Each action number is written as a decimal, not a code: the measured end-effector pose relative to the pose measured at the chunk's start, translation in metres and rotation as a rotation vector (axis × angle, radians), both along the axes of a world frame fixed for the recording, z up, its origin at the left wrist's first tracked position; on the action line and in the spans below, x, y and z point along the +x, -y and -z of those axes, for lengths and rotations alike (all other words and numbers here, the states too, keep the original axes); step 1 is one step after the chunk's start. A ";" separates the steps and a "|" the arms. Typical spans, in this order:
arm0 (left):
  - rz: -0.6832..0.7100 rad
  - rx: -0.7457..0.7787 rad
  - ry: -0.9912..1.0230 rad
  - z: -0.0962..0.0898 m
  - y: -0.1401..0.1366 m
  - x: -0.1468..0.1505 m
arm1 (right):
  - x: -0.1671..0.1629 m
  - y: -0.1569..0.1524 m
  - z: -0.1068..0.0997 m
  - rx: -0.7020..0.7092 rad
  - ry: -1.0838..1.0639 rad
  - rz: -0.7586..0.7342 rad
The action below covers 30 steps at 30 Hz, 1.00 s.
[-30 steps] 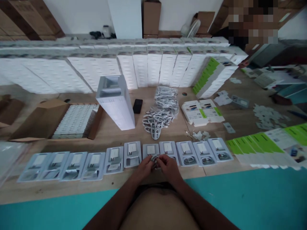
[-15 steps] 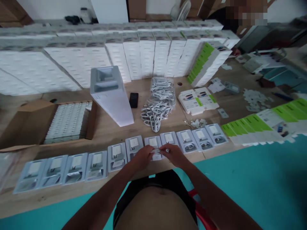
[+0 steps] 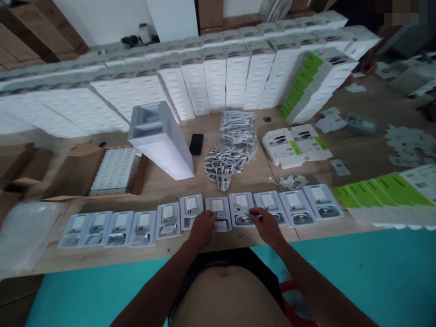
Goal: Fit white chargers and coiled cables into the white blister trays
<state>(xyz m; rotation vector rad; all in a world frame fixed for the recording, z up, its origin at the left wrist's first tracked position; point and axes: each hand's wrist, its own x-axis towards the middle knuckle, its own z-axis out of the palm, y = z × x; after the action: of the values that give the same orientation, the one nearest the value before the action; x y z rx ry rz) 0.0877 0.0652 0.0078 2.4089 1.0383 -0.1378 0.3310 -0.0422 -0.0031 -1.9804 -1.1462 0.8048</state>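
Grey plastic trays [image 3: 168, 232] stand in a row along the table's front edge, each with a white charger [image 3: 191, 203] in its upper compartment. The trays towards the right also hold a coiled cable [image 3: 302, 219] below. My left hand [image 3: 203, 228] is curled over the lower edge of two trays near the middle; whatever lies under its fingers is hidden. My right hand [image 3: 266, 223] pinches a thin white cable [image 3: 241, 209], which sticks out leftwards above a tray with a coil in it. A heap of white cables [image 3: 226, 161] lies behind the row, partly in clear plastic.
A tall stack of empty trays [image 3: 166, 145] and a black phone [image 3: 196, 144] stand behind the row. An open carton of chargers [image 3: 114, 172] is at left. White box stacks [image 3: 190, 86] wall the back; flat printed boxes [image 3: 294, 145] and green-white boxes [image 3: 384, 195] lie right.
My hands have parted: the right moved right with the white cable, the left slightly down. A coil now shows in the tray left of my right hand. The view has shifted leftwards.
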 end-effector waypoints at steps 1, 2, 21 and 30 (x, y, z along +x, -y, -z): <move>0.017 -0.001 -0.036 0.002 0.001 0.005 | 0.006 0.003 0.000 -0.018 -0.026 0.017; 0.010 -0.011 -0.053 0.005 0.001 0.009 | 0.011 0.006 0.000 -0.028 -0.051 0.023; -0.049 0.034 -0.123 0.025 -0.004 0.022 | -0.027 -0.007 0.031 0.087 0.217 -0.532; 0.042 0.016 0.107 0.027 -0.003 -0.003 | -0.051 -0.031 0.035 0.178 0.680 -0.838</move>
<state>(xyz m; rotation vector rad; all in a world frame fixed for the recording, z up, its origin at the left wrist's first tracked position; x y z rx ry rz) 0.0844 0.0684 -0.0187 2.4250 0.9440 -0.0153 0.2798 -0.0110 -0.0383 -1.6211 -2.4353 0.3561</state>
